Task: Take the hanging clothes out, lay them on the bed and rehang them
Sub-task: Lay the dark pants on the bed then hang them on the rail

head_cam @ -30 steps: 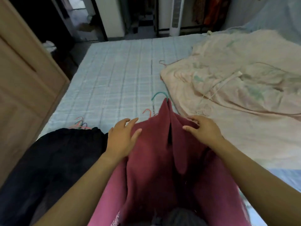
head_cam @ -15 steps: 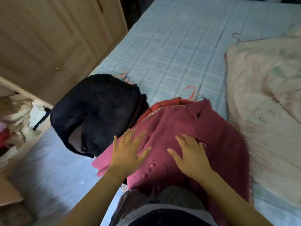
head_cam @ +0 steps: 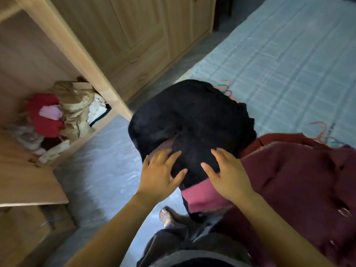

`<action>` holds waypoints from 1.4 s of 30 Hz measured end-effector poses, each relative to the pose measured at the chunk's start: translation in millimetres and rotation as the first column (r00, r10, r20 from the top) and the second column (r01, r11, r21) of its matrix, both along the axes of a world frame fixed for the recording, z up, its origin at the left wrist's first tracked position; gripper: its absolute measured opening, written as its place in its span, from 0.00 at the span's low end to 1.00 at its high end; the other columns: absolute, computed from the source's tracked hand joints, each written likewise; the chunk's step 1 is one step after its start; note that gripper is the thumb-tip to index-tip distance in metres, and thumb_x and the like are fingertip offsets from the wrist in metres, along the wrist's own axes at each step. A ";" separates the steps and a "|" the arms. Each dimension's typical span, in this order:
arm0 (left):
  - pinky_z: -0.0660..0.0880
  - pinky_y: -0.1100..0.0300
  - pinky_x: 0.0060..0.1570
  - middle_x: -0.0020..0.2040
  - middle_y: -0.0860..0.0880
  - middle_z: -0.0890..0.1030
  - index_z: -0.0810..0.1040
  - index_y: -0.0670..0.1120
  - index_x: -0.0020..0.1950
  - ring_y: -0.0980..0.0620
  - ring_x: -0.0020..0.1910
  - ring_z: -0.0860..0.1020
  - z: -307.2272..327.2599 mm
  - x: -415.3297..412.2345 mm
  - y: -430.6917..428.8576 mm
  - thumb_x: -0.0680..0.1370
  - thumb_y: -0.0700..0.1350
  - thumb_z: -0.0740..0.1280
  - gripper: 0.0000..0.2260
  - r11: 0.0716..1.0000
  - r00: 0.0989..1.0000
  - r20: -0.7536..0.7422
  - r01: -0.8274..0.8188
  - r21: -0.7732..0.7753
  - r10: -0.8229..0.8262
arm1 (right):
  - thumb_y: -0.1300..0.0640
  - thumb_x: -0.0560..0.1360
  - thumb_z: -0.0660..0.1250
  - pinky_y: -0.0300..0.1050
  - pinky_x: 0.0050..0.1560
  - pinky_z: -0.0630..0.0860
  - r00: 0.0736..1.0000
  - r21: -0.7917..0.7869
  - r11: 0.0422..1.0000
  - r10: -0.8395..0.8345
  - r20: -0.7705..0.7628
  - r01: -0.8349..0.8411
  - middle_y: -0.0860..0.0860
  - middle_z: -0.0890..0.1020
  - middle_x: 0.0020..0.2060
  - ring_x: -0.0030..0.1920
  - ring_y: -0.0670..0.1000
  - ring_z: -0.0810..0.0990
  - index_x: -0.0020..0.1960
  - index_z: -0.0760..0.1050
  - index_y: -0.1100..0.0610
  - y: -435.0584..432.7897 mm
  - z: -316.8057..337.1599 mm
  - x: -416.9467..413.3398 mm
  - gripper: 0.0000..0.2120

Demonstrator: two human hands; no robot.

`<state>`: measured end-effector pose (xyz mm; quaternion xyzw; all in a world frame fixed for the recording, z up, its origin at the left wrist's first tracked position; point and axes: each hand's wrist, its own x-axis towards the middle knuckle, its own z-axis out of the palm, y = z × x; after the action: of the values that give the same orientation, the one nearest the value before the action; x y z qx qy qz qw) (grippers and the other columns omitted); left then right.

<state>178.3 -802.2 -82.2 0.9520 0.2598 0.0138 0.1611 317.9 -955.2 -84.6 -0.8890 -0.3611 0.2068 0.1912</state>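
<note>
Foot: a sandalled foot [head_cam: 167, 216] stands on the grey floor [head_cam: 107, 151], below the hands and nearest the camera.
Left hand: the left hand [head_cam: 161, 171] has its fingers spread and straight, palm down on the near edge of the black garment [head_cam: 192, 120]; it pinches nothing.
Right hand: the right hand [head_cam: 229, 175] is likewise spread flat, fingertips on the black cloth and its heel over a pink fold of the maroon garment [head_cam: 289, 180].
Maroon garment: lies at the right on the bed's near edge, touching the black one, with buttons showing.
Black garment: a rumpled heap on the corner of the bed [head_cam: 289, 54], partly overhanging the floor.
Hangers: coloured hangers [head_cam: 321, 130] stick out beyond the maroon cloth, and more beyond the black heap.
Bed: a pale blue checked cover stretching away to the right.
Wardrobe: the wooden wardrobe [head_cam: 144, 26] stands left, one compartment open, holding piled clothes [head_cam: 57, 116].
</note>
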 end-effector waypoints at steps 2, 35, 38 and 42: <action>0.70 0.38 0.59 0.63 0.47 0.76 0.73 0.52 0.66 0.44 0.62 0.74 8.8 -2.9 46.9 0.75 0.64 0.54 0.26 1.000 1.000 0.026 0.006 0.026 -0.007 | 0.36 0.75 0.53 0.60 0.68 0.62 1.000 0.028 1.000 0.002 -0.031 -0.001 0.55 0.67 0.71 0.71 0.55 0.64 0.71 0.65 0.57 46.8 0.2 -10.3 0.32; 0.74 0.49 0.55 0.64 0.47 0.73 0.70 0.49 0.69 0.46 0.60 0.74 -96.2 406.4 248.7 0.75 0.64 0.47 0.30 0.746 0.704 -0.255 0.647 -0.156 -0.663 | 0.44 0.78 0.58 0.56 0.65 0.67 0.743 -0.235 0.758 -0.648 -0.165 0.608 0.57 0.64 0.71 0.69 0.58 0.64 0.72 0.62 0.58 119.0 -128.6 280.0 0.28; 0.73 0.49 0.56 0.65 0.47 0.73 0.69 0.49 0.70 0.46 0.62 0.73 -130.9 453.4 261.1 0.78 0.60 0.54 0.24 0.751 0.690 -0.311 0.643 -0.151 -0.654 | 0.45 0.78 0.59 0.55 0.65 0.67 0.686 -0.257 0.700 -0.711 -0.158 0.666 0.58 0.63 0.71 0.69 0.58 0.64 0.73 0.61 0.59 119.8 -159.1 303.8 0.29; 0.71 0.47 0.57 0.66 0.45 0.71 0.69 0.48 0.69 0.43 0.63 0.70 -173.7 497.1 273.6 0.80 0.55 0.58 0.20 0.791 0.690 -0.402 0.587 -0.175 -0.601 | 0.46 0.78 0.60 0.55 0.64 0.66 0.616 -0.319 0.626 -0.774 -0.146 0.712 0.59 0.61 0.72 0.70 0.60 0.63 0.74 0.58 0.60 120.5 -190.4 326.7 0.30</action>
<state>675.4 -528.6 -255.9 0.9595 -0.0326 -0.2573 0.1097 644.7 -834.7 -275.0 -0.9368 0.0985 0.2671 0.2031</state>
